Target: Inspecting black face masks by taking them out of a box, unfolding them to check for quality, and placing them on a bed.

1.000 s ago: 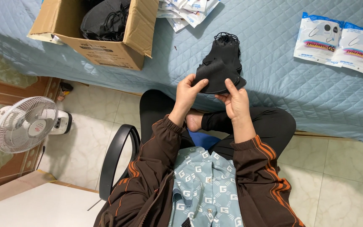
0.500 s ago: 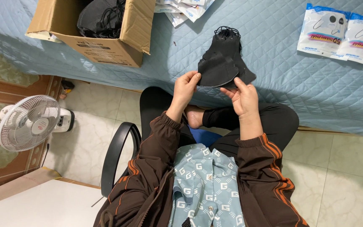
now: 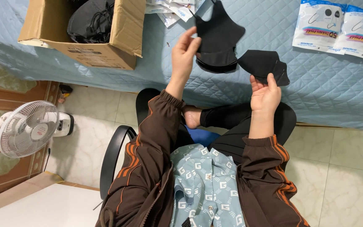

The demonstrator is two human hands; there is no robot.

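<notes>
Left hand pinches a stack of black masks in its fingers; right hand grips one mask by the fingertips, above the bed. Looks like a light pinch, so the stack could fan out and slip.

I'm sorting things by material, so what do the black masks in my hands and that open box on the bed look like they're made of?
The black masks, one in the left hand and one in the right hand, look like soft matte fabric, probably nonwoven: mask and mask fold without shine. The box looks like plain brown corrugated cardboard, dull with bent flaps.
</notes>
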